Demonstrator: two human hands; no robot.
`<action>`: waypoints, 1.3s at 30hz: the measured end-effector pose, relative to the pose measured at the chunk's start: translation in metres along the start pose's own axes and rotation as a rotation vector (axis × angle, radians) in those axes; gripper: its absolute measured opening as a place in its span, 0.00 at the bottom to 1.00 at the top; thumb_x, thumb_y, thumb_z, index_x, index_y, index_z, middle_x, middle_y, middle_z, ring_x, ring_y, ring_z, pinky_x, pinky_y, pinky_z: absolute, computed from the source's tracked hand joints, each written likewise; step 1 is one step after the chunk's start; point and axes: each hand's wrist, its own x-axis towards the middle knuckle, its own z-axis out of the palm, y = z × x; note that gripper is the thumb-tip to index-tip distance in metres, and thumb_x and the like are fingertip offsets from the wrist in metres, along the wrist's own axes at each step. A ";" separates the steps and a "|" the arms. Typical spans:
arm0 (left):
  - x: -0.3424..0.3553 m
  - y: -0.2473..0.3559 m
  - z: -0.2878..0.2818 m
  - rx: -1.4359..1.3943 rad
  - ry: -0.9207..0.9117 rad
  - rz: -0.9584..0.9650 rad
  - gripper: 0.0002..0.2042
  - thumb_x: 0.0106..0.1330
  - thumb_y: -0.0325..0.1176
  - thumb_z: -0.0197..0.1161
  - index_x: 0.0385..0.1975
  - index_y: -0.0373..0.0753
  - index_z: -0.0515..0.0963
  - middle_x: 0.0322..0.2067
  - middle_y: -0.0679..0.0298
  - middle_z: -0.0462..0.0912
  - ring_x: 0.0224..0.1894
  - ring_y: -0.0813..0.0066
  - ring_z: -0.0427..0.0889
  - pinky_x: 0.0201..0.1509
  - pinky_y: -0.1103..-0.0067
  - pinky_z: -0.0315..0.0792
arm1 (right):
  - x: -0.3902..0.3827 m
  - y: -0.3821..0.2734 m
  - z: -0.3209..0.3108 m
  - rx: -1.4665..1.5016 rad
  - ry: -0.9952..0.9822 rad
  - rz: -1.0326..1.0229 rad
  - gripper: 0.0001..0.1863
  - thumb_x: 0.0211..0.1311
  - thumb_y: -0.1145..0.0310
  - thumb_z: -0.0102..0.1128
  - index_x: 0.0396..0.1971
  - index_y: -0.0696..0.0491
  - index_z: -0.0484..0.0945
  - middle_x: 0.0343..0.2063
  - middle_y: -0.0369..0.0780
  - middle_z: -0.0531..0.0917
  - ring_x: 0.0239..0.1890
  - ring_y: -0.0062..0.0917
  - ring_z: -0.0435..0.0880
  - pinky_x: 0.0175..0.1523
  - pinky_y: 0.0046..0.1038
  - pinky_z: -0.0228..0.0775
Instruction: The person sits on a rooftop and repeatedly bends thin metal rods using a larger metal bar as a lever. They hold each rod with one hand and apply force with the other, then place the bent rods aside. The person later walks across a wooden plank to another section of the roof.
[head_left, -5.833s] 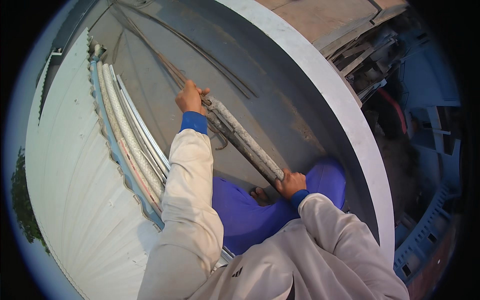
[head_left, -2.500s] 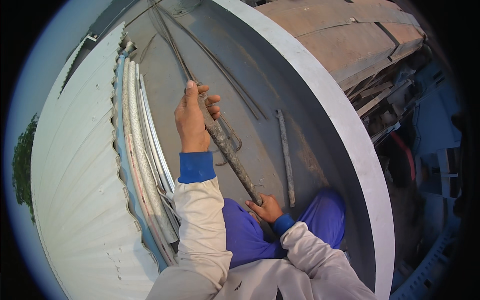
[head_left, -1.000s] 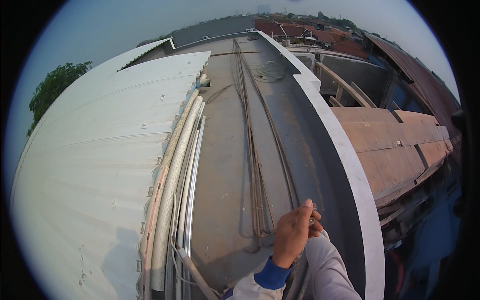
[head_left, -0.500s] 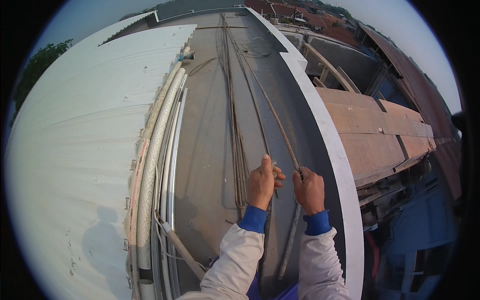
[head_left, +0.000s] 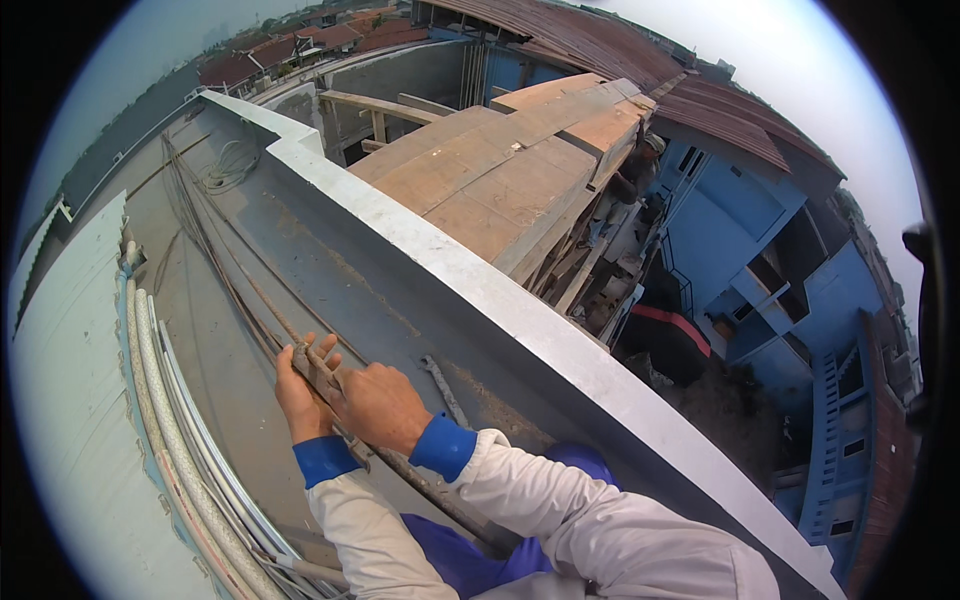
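Holding one pipe (head_left: 432, 490): one left hand (head_left: 297, 398), one right hand (head_left: 383, 408).

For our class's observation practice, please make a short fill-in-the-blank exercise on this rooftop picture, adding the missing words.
The left hand and right hand come out of cuffs coloured ____.
From near the hands, thin rods stretch toward the picture's upper ____ corner.
The parapet has a top coloured ____.
Beyond it, a dark rounded thing bears a band coloured ____.
Missing words: blue; left; white; red.
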 end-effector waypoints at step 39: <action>0.007 -0.007 0.009 -0.090 0.033 -0.026 0.25 0.76 0.49 0.53 0.49 0.27 0.78 0.48 0.45 0.86 0.46 0.61 0.89 0.46 0.77 0.81 | -0.098 0.105 0.135 0.874 -0.135 0.422 0.29 0.73 0.39 0.52 0.26 0.52 0.69 0.16 0.31 0.70 0.16 0.15 0.68 0.21 0.22 0.61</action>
